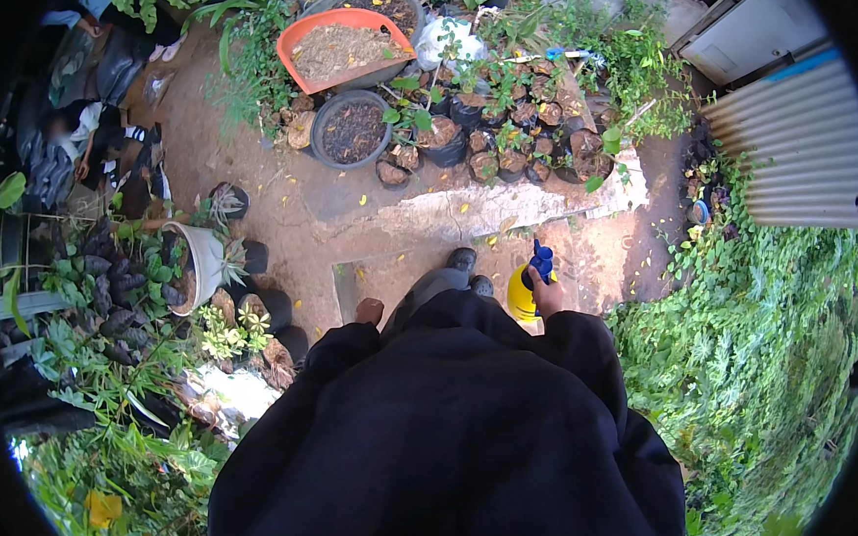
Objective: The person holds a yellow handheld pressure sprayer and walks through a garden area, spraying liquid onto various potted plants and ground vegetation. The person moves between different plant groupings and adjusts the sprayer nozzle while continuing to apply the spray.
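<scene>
My right hand [547, 297] grips a pump spray bottle by its upper part. The spray bottle [519, 297] has a yellow tank and a blue pump head with a nozzle, and hangs over the paved ground beside my shoes [462, 260]. At the end of a dark sleeve, my left hand [369, 311] hangs low at my side. Only the back of it shows, and its fingers are hidden. No object is visible in it. Nearest to that hand are black planting bags [276, 310] on the left.
Ahead stand soil-filled black planting bags [447, 155], a round tub of dark soil [349, 132] and an orange scoop-shaped container [289, 46]. A white pot [208, 265] leans at left. People [87, 136] sit at far left. Right are a corrugated sheet [798, 143] and dense plants [748, 346].
</scene>
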`<state>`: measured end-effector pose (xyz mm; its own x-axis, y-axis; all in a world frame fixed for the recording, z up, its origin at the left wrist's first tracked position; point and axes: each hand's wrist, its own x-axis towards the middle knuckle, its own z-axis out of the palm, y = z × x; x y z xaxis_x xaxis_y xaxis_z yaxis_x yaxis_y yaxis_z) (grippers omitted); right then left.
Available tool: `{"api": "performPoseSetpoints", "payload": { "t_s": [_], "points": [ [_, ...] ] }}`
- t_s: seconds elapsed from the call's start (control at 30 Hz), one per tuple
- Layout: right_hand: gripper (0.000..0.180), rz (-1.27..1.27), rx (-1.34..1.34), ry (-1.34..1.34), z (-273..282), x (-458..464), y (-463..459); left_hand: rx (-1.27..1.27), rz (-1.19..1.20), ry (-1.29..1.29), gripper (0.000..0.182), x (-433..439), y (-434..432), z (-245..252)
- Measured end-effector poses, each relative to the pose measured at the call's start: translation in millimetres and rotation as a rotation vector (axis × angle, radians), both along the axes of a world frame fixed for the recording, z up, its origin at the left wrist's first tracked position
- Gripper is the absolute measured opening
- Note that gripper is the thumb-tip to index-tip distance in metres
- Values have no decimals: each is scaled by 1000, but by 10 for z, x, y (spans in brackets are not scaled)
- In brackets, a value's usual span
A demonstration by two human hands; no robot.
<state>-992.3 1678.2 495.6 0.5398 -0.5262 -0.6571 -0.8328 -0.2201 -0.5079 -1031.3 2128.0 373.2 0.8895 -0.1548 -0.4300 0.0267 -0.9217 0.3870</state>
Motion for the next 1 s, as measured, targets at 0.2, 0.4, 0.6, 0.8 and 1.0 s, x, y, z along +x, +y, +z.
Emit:
{"api": "performPoseSetpoints", "payload": {
  "t_s": [0.2,0.4,0.6,0.8,1.0],
  "points": [
    [59,-65,2,-26,46,-62,20,-99,79,53,14,-58,-5,62],
    [66,-65,1,45,-23,-135,-32,-55,50,89,16,-75,-34,164],
    [69,-213,57,-30,-93,-227,-105,16,-76,72,13,-94,0,77],
    [64,-328,85,-46,-118,-279,-173,47,-90,141,10,-101,-31,76],
    [65,-304,82,-64,-172,-318,-179,105,-253,41,9,-121,-53,130]
  ]
}}
